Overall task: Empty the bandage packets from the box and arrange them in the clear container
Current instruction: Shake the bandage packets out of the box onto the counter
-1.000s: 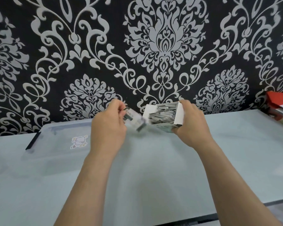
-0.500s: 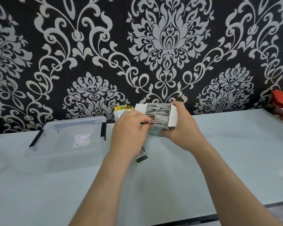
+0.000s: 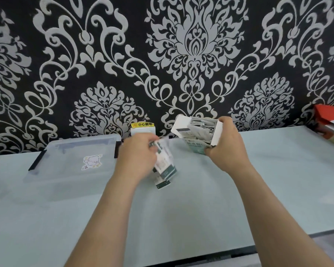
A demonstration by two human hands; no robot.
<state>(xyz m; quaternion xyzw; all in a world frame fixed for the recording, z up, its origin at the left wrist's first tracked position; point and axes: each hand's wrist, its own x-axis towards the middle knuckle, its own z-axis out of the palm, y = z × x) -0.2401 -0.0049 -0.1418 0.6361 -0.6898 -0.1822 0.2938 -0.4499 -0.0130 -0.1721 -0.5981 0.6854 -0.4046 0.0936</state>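
Observation:
My right hand (image 3: 227,149) grips the white and green bandage box (image 3: 198,137), held above the table with its open end tilted up and left; several packets fill it. My left hand (image 3: 137,157) is shut on a bandage packet (image 3: 165,160), blurred, just left of the box and below it. Another packet (image 3: 162,184) lies flat on the table under that hand. The clear container (image 3: 73,164), lid on with black clips and a sticker, sits on the table to the left of my left hand.
A pale glass table (image 3: 181,209) runs up to a black patterned wall. A white wall socket with a yellow label (image 3: 142,128) sits behind the container. Red and white books (image 3: 330,120) lie at the far right edge.
My left hand reached into the box half a second ago and has now drawn back down-left with a packet. One packet has landed on the table. The box tilted a little higher.

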